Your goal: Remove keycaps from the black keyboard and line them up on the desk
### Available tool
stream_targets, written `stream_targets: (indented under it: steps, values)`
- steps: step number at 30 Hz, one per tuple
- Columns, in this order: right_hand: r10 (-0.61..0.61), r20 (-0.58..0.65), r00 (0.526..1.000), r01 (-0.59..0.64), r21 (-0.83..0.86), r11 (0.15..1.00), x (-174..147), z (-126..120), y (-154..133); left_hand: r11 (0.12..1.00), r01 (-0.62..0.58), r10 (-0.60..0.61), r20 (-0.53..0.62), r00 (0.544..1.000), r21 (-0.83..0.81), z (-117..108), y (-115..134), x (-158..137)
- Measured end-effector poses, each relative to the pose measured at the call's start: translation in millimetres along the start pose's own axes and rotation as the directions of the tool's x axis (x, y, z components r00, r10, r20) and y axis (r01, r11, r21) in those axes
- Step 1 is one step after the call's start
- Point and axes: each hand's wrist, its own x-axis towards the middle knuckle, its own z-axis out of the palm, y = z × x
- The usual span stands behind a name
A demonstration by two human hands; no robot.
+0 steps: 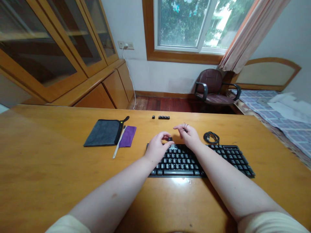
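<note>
A black keyboard (179, 161) lies on the desk in front of me, with a gap in its top row of keys. Between the thumb and fingers of my left hand (159, 145) is a small black keycap (170, 139), just above the keyboard's back edge. My right hand (188, 135) hovers over the back edge to the right, its index finger stretched toward the left. Its other fingers are curled around a small dark object (185, 130) whose kind I cannot make out. Behind my hands stand a single keycap (153, 117) and a row of several keycaps (164, 117).
Left of the keyboard lie a grey cloth (103, 132), a purple cloth (127, 136) and a thin white-handled brush (119, 142). A coiled black cable (211, 138) rests behind the keyboard's right part. Beyond the wooden desk (60, 181) stand a chair (213, 85) and a bed (262, 103).
</note>
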Motion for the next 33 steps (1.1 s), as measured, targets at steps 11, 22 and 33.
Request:
stream_targets:
  steps: [11,22,33]
  values:
    - [-0.107,0.301,0.948,0.139,-0.086,0.987,-6,-3,-5,0.995,0.087,-0.088,-0.008,0.996,-0.039,-1,-4,1]
    - [-0.074,0.254,0.964,0.1,-0.089,0.991,-4,-4,-4,0.994,0.009,-0.011,-0.021,1.0,-0.104,-1,-3,1]
    - [-0.006,0.128,0.992,0.035,-0.224,0.974,-1,-3,3,1.0,0.007,-0.007,-0.005,1.0,-0.018,0,-3,0]
